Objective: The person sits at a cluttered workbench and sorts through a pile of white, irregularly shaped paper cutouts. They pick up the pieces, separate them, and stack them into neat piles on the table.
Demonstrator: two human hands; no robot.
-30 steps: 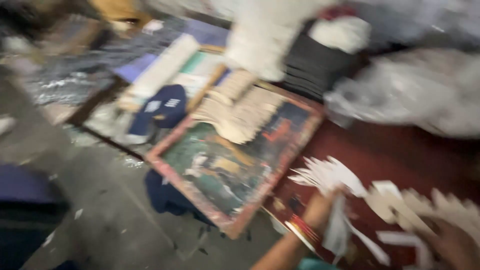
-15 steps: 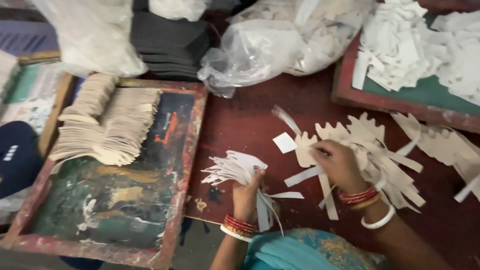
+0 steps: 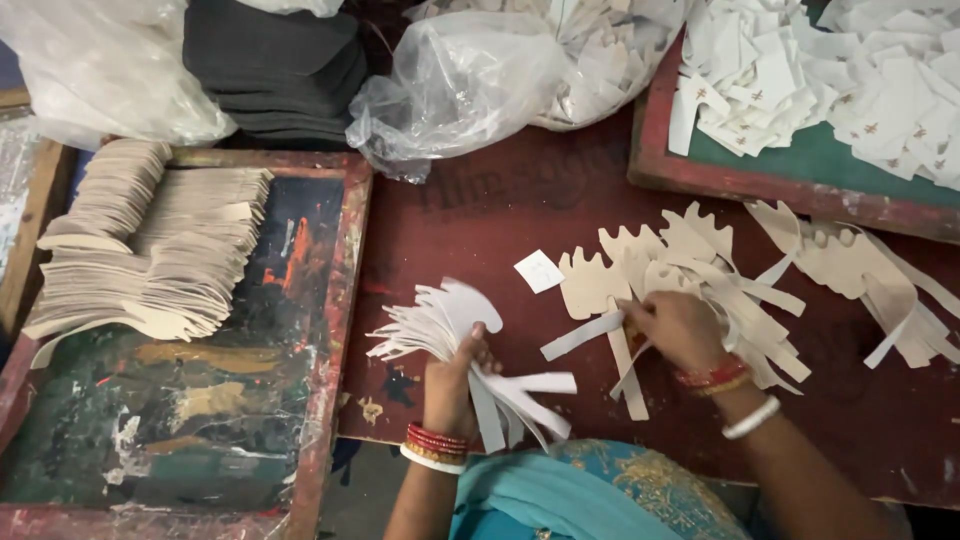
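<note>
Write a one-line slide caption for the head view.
Left hand grips a fan of white card cutouts; right hand rests on beige cutouts spread on the dark red table.

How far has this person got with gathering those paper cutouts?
Done: a big stack of cutouts lies on the paint-stained tray. In hand: the left hand grips a fanned bunch; the right hand picks at the loose pile. More lie beyond.

- I have a single view, from the camera worn on the person's head, looking steeply down at the dark red table (image 3: 520, 215).
- It sits close: my left hand (image 3: 450, 375) and right hand (image 3: 680, 330) fill the lower middle.
- The top edge cuts off a clear plastic bag (image 3: 470, 85); the left edge takes in a paint-stained wooden frame (image 3: 335, 300).
</note>
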